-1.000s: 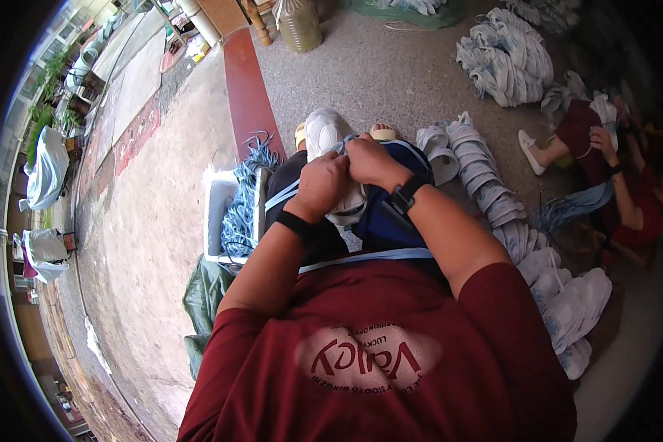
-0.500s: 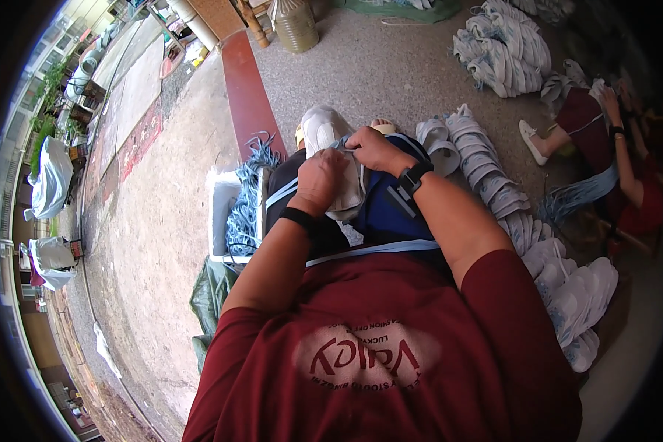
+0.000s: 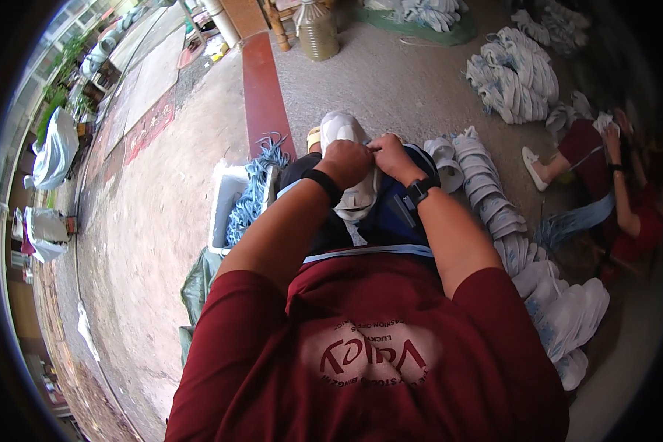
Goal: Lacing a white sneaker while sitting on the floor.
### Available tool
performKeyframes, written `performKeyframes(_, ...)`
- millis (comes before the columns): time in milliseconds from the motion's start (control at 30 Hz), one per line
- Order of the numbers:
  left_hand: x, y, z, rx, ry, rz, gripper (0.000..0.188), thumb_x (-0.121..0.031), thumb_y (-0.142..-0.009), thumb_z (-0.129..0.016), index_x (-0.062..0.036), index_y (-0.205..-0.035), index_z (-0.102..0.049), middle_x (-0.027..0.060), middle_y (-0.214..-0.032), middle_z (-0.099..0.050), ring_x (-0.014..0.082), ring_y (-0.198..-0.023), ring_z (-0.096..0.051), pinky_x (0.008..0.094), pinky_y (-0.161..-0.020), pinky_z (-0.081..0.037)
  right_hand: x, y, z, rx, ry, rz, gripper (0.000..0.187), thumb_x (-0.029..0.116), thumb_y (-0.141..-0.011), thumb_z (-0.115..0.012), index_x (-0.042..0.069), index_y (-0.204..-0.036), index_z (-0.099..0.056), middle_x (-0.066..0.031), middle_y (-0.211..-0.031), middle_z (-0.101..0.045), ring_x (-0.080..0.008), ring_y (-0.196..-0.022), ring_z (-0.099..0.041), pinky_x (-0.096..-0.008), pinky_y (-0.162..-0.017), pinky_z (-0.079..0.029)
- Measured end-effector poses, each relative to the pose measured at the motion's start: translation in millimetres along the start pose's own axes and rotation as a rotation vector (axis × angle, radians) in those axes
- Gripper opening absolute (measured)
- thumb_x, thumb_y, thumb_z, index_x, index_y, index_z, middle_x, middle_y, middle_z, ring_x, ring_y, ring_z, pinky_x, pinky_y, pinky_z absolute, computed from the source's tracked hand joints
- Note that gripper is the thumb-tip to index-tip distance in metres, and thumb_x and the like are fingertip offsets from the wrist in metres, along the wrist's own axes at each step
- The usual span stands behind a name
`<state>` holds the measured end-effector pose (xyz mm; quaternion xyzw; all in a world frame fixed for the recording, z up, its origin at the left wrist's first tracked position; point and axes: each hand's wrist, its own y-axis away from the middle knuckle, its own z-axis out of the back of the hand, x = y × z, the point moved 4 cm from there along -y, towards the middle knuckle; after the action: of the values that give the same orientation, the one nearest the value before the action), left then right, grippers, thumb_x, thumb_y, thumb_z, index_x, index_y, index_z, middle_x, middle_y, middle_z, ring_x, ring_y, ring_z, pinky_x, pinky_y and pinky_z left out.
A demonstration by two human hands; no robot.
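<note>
Head view: noted white shoe [image 3: 357,199] on the lap, directly below the left hand [image 3: 348,163] and partly covered by it. Found left hand curled, fingers bent in tight over the shoe's middle. Found right hand [image 3: 394,158] likewise curled, just right of the left, fingertips meeting or nearly so. Cannot tell what is pinched between; hidden by the fingers. Observed shoe lying lengthwise, rounded toe ahead of the left hand, other end behind it, nearer the torso. Recorded light-blue strap [image 3: 376,249] across the lap, behind both hands. Logged white box [image 3: 219,211] near, left of the left hand, with light-blue laces [image 3: 250,205] heaped inside and spilling over the far rim. Logged row of nested white shoes [image 3: 486,180] near, right of the right hand, limiting sideways room. Observed grey floor [image 3: 398,85] stretching ahead of both hands, bordered left by red strip [image 3: 263,88].
</note>
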<state>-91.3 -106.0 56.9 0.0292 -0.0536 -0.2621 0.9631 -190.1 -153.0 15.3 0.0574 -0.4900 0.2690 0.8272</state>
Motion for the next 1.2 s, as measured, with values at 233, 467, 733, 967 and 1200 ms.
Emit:
performKeyframes(233,-51.7,59.7,5.3,-0.191,0.758,-0.196,0.011,-0.012,-0.075,-0.054,-0.0028,-0.071,-0.057,0.0169,-0.063,-0.058,0.0352,-0.061,-0.059,0.0420,-0.057,-0.047,-12.0,6.6,9.6,-0.040,-0.047,-0.036,0.019,0.005,-0.068,-0.064,-0.003,-0.085,-0.067,-0.0161,-0.079,-0.067,-0.0220,-0.076,-0.065,-0.0289,-0.070,-0.049)
performKeyframes(467,-47.7,63.0,-12.9,-0.184,0.884,-0.107,0.024,-0.026,-0.082,-0.059,-0.0032,-0.075,-0.061,0.0177,-0.068,-0.060,0.0361,-0.067,-0.059,0.0423,-0.063,-0.047,3.2,14.6,4.8,-0.110,0.035,0.029,0.012,0.003,-0.071,-0.063,-0.004,-0.081,-0.065,-0.0174,-0.078,-0.066,-0.0233,-0.074,-0.065,-0.0301,-0.066,-0.049)
performKeyframes(733,-40.9,59.5,-18.2,-0.193,1.055,-0.151,0.015,-0.014,-0.085,-0.052,-0.0015,-0.083,-0.061,0.0163,-0.073,-0.061,0.0323,-0.071,-0.061,0.0382,-0.066,-0.048,6.8,14.6,3.1,-0.159,0.087,0.048,0.012,0.004,-0.072,-0.062,-0.003,-0.083,-0.064,-0.0168,-0.078,-0.063,-0.0282,-0.076,-0.062,-0.0328,-0.068,-0.048)
performKeyframes(967,-11.8,74.5,-9.6,-0.271,1.483,0.078,0.020,0.009,-0.080,-0.051,-0.0025,-0.096,-0.049,0.0063,-0.072,-0.058,0.0130,-0.069,-0.057,0.0275,-0.063,-0.046,50.4,32.2,8.2,-0.212,0.101,0.278,0.017,-0.005,-0.074,-0.050,-0.003,-0.087,-0.061,-0.0173,-0.088,-0.061,-0.0308,-0.083,-0.060,-0.0339,-0.075,-0.048)
performKeyframes(1200,-6.1,66.5,-26.6,-0.311,1.592,0.173,0.014,0.004,-0.085,-0.051,-0.0055,-0.091,-0.042,-0.0002,-0.079,-0.051,0.0046,-0.071,-0.048,0.0201,-0.062,-0.043,64.0,36.3,-9.4,0.100,-0.129,0.159,0.041,-0.007,-0.067,-0.040,0.000,-0.105,-0.056,-0.0190,-0.086,-0.061,-0.0356,-0.081,-0.060,-0.0381,-0.075,-0.048)
